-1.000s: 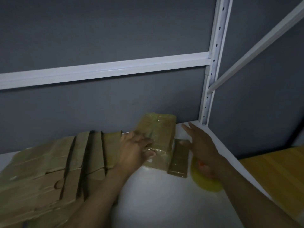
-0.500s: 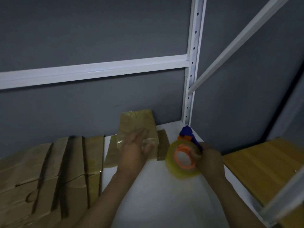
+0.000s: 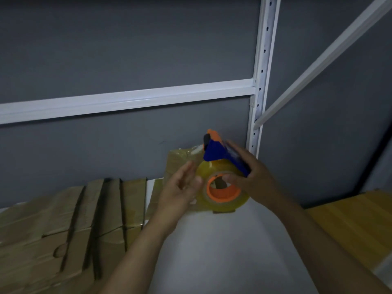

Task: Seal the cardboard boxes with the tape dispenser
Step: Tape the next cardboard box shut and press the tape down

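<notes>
My right hand [image 3: 252, 177] grips the blue and orange tape dispenser [image 3: 220, 153], lifted above the white shelf, with its clear tape roll [image 3: 222, 194] on an orange core facing me. My left hand [image 3: 180, 187] is beside the roll on its left, fingers relaxed and straight, touching or nearly touching the tape. A small taped cardboard box [image 3: 180, 160] stands against the grey wall just behind both hands, partly hidden by them. A stack of flat cardboard boxes [image 3: 70, 221] lies at the left of the shelf.
The white shelf surface [image 3: 222, 251] stretches toward me. A white horizontal rail [image 3: 127, 100] and a perforated upright post [image 3: 261, 81] frame the grey back wall. A yellow wooden surface [image 3: 360, 221] lies lower at the right.
My right hand picked up the dispenser from the shelf and raised it in front of the small box. My left hand left the box and came up beside the roll.
</notes>
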The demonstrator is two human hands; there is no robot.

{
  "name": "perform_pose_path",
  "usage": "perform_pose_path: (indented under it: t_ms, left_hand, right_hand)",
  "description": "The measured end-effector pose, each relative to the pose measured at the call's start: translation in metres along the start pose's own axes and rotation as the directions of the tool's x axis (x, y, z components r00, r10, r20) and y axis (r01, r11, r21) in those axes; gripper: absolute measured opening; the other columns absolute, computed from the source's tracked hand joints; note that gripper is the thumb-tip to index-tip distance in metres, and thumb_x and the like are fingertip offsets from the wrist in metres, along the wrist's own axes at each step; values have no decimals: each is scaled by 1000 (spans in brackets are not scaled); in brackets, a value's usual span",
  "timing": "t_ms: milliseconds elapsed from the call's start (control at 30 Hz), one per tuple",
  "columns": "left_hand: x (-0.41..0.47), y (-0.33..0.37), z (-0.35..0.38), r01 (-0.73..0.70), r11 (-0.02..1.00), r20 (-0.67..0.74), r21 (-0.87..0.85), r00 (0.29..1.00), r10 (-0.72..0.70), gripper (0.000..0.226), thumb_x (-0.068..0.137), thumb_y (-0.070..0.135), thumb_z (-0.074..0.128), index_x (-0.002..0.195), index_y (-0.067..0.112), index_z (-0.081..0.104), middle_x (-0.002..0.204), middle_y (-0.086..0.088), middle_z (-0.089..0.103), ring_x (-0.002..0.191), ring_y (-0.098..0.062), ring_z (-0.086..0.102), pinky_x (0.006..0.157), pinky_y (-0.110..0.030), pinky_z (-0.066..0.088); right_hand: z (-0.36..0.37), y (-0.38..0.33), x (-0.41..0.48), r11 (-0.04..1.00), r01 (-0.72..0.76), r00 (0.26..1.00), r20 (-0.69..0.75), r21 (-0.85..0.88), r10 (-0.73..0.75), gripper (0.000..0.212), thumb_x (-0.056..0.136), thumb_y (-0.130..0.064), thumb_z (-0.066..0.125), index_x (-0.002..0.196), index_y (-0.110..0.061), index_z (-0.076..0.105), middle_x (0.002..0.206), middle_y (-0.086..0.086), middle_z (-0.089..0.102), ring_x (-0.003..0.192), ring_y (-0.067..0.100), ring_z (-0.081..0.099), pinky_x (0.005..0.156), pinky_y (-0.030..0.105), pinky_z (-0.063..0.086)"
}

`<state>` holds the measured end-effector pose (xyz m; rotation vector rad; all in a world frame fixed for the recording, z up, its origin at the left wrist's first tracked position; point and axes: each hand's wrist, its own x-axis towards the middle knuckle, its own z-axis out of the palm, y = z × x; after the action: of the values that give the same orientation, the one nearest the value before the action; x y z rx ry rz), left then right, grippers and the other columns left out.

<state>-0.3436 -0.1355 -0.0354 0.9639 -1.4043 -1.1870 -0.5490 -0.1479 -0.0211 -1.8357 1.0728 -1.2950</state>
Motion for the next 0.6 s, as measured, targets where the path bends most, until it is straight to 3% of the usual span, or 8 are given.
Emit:
perform_pose_path:
  t_ms: [67,100,133,200,267,433,600]
  left_hand:
    - [10,17,-8,87,992,-91,-94,991,-96,58,73,64,52,114,25,65,107,9,73,99,-7,68,84,-28,51]
    - [15,25,-11,161,972,-103,-170,978,-180,59,71,67,52,105,21,67,97,5,75,87,-9,70,77,-28,52]
    - [19,34,-13,225,947,-86,-228,964,-250,50,75,63,55,96,19,66,87,2,75,74,-9,70,66,-25,52]
    - [22,44,-15,282,920,-57,-273,950,-308,22,91,34,60,83,14,63,67,0,71,53,-6,63,47,-18,47]
    - [25,46,-16,285,914,-86,-289,943,-321,21,95,10,54,75,8,58,51,0,62,40,-5,54,39,-15,41]
    - [29,35,-29,348,903,-163,-251,905,-394,23,94,6,54,71,7,58,46,1,55,37,-5,44,40,-17,32]
    - [33,17,-68,286,950,-361,-124,879,-311,21,92,7,53,72,12,59,48,4,55,43,-8,39,39,-17,31]
  right_hand:
    - [1,-4,3,994,46,999,28,-101,-44,71,80,-16,76,130,-49,39,105,-49,52,98,-16,55,73,4,43]
    - [1,-5,5,982,70,997,42,-177,-64,71,80,-16,76,131,-48,38,98,-51,51,92,-18,54,71,2,41]
    - [2,-7,6,967,91,995,57,-238,-79,73,79,-18,76,133,-47,37,94,-51,50,88,-19,52,70,2,39]
    - [4,-10,10,948,111,992,84,-297,-90,73,77,-26,78,134,-48,38,97,-48,51,90,-17,51,72,2,38]
    - [2,-10,14,931,124,990,106,-342,-93,74,74,-36,79,132,-57,37,107,-39,54,101,-12,52,77,3,38]
    - [-4,-8,20,837,151,981,187,-526,-59,68,64,-64,68,118,-79,29,108,-18,56,98,2,54,86,24,47]
    - [-31,2,25,727,155,974,226,-668,1,69,75,-50,74,123,-67,27,109,-11,52,100,11,51,86,30,47]
